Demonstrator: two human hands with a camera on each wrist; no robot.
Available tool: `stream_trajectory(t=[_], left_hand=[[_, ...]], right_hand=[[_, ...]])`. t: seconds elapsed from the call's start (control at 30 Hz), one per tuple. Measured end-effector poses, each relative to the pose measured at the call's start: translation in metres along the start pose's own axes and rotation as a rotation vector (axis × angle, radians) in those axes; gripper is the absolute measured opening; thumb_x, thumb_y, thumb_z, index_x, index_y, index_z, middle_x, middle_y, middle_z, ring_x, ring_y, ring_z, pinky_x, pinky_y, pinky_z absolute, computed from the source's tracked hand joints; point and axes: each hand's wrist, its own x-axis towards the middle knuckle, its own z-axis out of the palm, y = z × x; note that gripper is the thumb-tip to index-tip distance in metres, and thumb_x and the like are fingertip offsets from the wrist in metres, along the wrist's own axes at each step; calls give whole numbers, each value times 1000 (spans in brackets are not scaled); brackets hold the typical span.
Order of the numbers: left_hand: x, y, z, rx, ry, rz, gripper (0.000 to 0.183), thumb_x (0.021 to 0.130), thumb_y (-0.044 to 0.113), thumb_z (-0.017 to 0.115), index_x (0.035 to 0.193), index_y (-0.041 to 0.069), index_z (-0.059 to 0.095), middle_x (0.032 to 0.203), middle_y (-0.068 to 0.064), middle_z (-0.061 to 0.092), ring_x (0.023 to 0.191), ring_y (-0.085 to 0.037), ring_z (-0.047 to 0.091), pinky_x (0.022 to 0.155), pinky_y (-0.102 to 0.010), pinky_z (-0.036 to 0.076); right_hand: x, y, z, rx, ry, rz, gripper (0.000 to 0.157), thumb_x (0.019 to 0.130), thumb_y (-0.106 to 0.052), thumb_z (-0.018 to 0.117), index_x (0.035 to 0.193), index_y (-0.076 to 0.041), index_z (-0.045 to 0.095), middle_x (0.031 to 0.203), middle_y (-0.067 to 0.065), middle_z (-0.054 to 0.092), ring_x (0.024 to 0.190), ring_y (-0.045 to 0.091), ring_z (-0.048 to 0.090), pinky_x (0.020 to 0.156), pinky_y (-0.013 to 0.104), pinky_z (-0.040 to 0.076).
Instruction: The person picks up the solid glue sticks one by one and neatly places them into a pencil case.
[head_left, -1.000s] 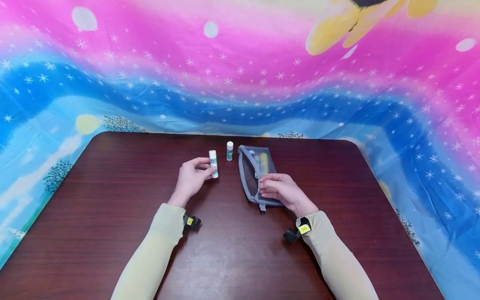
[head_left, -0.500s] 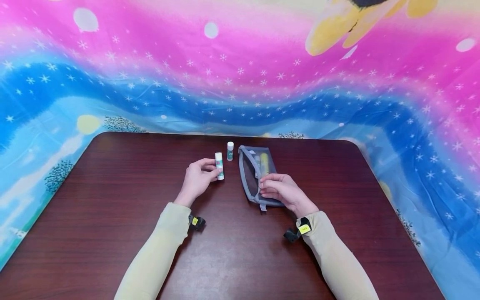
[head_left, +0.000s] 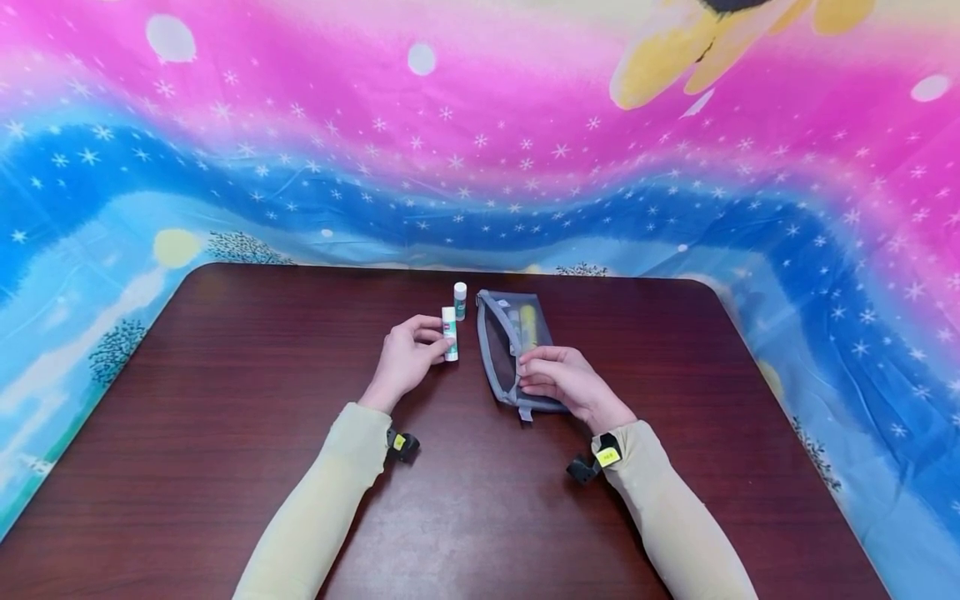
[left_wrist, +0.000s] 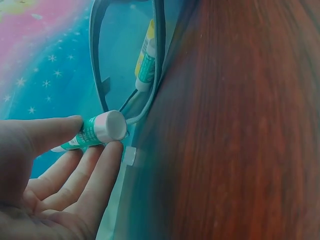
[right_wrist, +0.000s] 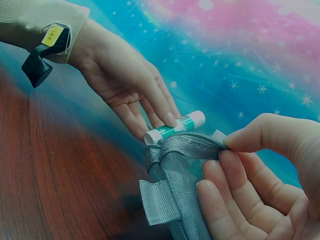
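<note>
Between thumb and fingers my left hand (head_left: 408, 354) pinches a white and green glue stick (head_left: 450, 335), held upright just left of the pouch. My right hand (head_left: 573, 382) pinches the near side of the grey mesh zip pouch (head_left: 487, 367) and keeps its mouth spread apart. Through the mesh a yellow tube (head_left: 528, 325) shows, with a white and green glue stick (left_wrist: 147, 67) beside it in the left wrist view. In the right wrist view the held glue stick (right_wrist: 175, 128) appears just beyond the zipper edge (right_wrist: 192, 137), and the thumb grips that edge.
A second glue stick (head_left: 460, 302) stands upright on the dark wooden table (head_left: 225, 417), behind the held one and left of the pouch. A colourful printed cloth (head_left: 360, 125) hangs along the table's far and side edges. Each wrist wears a black camera mount (head_left: 405, 446).
My left hand has moved right with the glue stick, closer to the pouch and in front of the standing glue stick. My right hand and the pouch have stayed in place.
</note>
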Motion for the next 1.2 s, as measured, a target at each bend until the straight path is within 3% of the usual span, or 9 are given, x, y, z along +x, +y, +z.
stream_trajectory(t=[0.87, 1.2], left_hand=[[6, 6, 36, 0, -50, -6, 33, 83, 12, 73, 114, 5, 63, 90, -8, 66, 74, -19, 66, 63, -28, 56], [10, 6, 45, -17, -55, -78, 33, 83, 13, 72, 113, 3, 63, 91, -10, 66, 75, -22, 68, 63, -28, 56]], right_hand=[[0, -1, 1, -6, 9, 12, 15, 84, -8, 69, 96, 1, 66, 85, 12, 65, 73, 21, 66, 75, 36, 55], [-1, -2, 1, -2, 18, 23, 19, 83, -9, 70, 98, 2, 65, 85, 12, 65, 74, 21, 66, 75, 36, 54]])
